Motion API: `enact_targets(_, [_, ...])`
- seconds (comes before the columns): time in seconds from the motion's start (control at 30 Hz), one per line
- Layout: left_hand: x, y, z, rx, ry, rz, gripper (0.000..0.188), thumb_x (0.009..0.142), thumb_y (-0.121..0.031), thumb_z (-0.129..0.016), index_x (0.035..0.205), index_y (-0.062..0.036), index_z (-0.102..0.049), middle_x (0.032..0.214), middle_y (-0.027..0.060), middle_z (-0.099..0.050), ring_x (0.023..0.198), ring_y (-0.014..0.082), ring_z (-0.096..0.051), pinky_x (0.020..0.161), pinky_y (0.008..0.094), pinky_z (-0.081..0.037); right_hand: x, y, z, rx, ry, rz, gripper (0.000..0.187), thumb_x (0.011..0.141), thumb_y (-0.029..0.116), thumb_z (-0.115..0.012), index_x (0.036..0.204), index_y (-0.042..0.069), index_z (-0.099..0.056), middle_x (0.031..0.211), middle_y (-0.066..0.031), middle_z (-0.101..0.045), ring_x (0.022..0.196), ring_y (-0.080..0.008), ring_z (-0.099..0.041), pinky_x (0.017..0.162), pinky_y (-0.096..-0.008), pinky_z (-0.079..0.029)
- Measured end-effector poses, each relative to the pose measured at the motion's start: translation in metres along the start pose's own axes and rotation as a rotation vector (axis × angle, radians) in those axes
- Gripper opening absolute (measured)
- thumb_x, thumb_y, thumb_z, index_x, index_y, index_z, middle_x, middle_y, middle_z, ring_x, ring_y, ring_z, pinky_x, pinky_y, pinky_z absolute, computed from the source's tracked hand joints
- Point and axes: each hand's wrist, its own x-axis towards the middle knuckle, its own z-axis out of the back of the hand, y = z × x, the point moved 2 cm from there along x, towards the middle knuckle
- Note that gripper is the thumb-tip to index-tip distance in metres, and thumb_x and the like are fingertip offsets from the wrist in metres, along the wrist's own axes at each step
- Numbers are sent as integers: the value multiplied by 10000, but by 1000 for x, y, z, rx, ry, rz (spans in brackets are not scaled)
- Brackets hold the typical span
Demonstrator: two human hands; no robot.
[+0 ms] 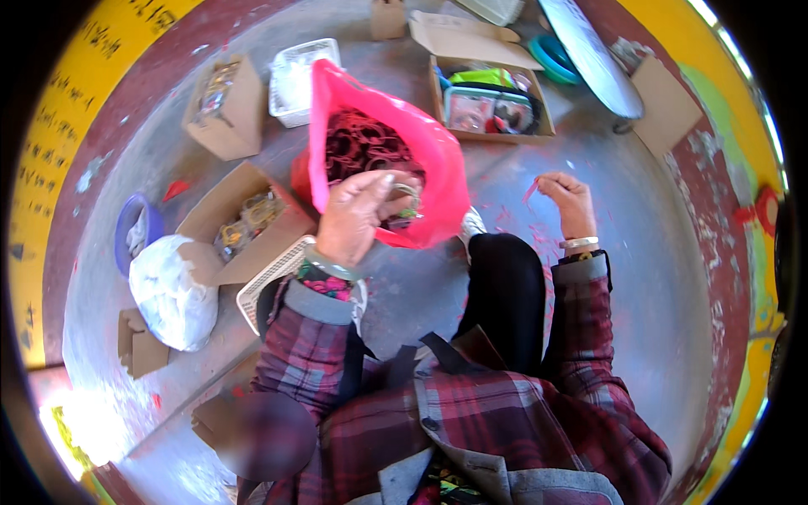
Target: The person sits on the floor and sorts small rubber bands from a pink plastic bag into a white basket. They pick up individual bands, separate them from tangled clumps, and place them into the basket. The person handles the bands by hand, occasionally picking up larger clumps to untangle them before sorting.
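Observation:
Over the mouth of a bright pink plastic bag (pixel 438 156), my left hand (pixel 358 215) pinches a small pale ring-shaped piece (pixel 411 199) between thumb and fingers. Many dark red, curled, ring-like pieces (pixel 362 145) fill the bag beneath it. My right hand (pixel 571 202) is held out to the right, apart from the bag. Its fingertips are closed on a thin pinkish-red strip (pixel 531 190), which dangles off to the left side.
On the left stand a cardboard box (pixel 290 210) of small packets, a stuffed white bag (pixel 174 295) and a purple basin (pixel 135 202). Farther off are a white basket (pixel 282 93), another box (pixel 240 139) and an open carton (pixel 497 137). Red scraps litter the floor.

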Motion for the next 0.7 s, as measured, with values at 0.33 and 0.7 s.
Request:
enact_targets(0.33, [0, 9, -6, 74, -35, 27, 239, 930, -114, -456, 1053, 64, -557, 1019, 161, -615, 946, 216, -611, 828, 288, -515, -118, -294, 174, -1141, 83, -605, 309, 755, 191, -585, 1043, 101, -653, 991, -183, -636, 947, -278, -618, 834, -348, -462])
enact_targets(0.7, [5, 18, -17, 4, -4, 31, 247, 928, -129, -452, 1045, 63, -557, 1003, 182, -617, 953, 257, -614, 806, 294, -533, -96, -228, 184, -724, -200, -574, 244, 756, 218, -654, 899, 23, -682, 709, -64, -653, 630, -158, -629, 611, -285, -493])
